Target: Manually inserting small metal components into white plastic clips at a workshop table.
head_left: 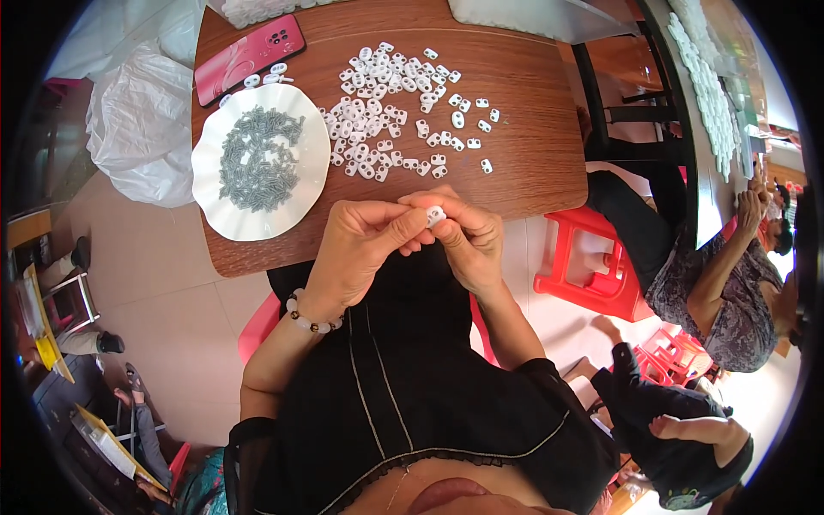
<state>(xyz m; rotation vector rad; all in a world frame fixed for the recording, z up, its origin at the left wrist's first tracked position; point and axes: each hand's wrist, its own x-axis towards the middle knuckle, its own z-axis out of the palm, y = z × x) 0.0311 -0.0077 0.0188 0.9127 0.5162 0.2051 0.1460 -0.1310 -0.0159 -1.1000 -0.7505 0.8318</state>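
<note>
Between the fingertips of both hands is a small white plastic piece (435, 215) with holes in it, held over the near edge of the table. My left hand (369, 245) pinches it from one side, a beaded bracelet on its wrist. From the other side my right hand (468, 236) grips it with thumb and forefinger. Many similar white plastic pieces (365, 129) lie spread on the brown wooden table (524, 77). To their left, a white plate with a wavy rim (210, 172) holds a heap of small grey cylindrical parts (257, 163).
A pink phone (249, 56) lies at the table's far left, with a few white pieces beside it. A white plastic bag (142, 124) hangs left of the table. Red stools (592, 266) and other people (721, 300) are at the right. Several more white pieces (708, 94) lie on another table.
</note>
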